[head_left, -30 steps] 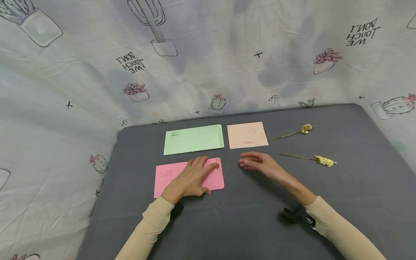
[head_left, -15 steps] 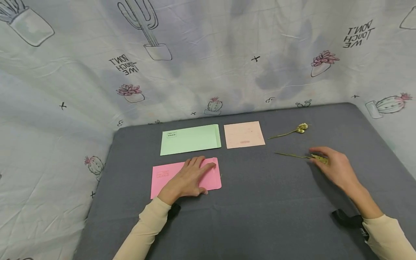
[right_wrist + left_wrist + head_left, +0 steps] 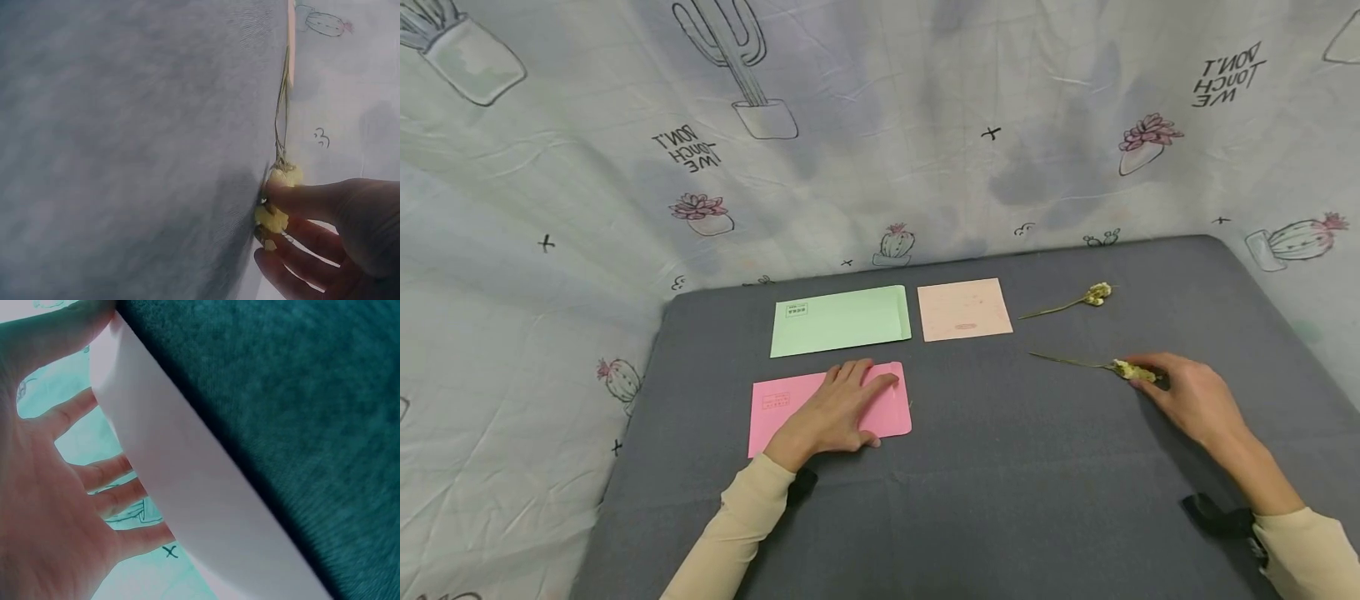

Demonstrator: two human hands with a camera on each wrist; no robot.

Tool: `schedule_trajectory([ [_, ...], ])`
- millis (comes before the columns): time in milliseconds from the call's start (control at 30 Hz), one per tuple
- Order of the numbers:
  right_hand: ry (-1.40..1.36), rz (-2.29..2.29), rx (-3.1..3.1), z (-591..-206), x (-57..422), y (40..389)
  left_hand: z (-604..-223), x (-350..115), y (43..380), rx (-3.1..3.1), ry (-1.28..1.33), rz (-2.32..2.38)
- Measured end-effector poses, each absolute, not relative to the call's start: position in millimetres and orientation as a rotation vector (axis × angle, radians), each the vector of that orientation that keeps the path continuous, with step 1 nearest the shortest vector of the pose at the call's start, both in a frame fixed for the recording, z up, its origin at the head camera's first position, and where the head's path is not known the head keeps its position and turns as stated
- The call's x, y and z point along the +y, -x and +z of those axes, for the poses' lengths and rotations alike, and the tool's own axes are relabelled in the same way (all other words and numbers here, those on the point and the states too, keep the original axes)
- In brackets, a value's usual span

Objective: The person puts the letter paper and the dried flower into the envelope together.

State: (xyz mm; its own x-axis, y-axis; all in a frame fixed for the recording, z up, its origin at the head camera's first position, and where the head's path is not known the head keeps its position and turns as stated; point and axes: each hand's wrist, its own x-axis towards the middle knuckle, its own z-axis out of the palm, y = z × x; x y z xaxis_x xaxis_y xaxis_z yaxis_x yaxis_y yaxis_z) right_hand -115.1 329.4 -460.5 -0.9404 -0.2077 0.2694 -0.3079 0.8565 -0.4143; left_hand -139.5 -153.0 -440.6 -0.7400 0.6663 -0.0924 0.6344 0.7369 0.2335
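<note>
A pink envelope (image 3: 889, 412) lies on the grey cloth, and my left hand (image 3: 829, 417) rests across it with fingers spread. The thumb is down at its near edge. In the left wrist view the envelope (image 3: 181, 462) shows pale, with the fingers reaching its far side. Over on the right, my right hand (image 3: 1202, 400) pinches a dried flower sprig (image 3: 1123, 368) by its yellow head, the thin stem pointing left. Up close in the right wrist view, thumb and fingers close round the blossoms (image 3: 272, 219). A thin sliver pokes out at the pink envelope's right edge.
Behind the pink envelope lies a green envelope (image 3: 842, 323), with a peach square envelope (image 3: 966, 311) to its right. Another dried flower sprig (image 3: 1096, 294) lies farther back. A patterned curtain (image 3: 925, 150) hangs along the table's back edge.
My right hand has moved right from beside the peach envelope to the nearer flower sprig and taken hold of its head. The sprig has shifted slightly left. The left hand stays put.
</note>
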Motion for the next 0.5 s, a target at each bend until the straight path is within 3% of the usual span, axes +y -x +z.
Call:
schedule_trajectory([
  [500,-0.43,1.131,-2.752,-453,292,122,-444,-157,137,2.775,-1.053,0.291],
])
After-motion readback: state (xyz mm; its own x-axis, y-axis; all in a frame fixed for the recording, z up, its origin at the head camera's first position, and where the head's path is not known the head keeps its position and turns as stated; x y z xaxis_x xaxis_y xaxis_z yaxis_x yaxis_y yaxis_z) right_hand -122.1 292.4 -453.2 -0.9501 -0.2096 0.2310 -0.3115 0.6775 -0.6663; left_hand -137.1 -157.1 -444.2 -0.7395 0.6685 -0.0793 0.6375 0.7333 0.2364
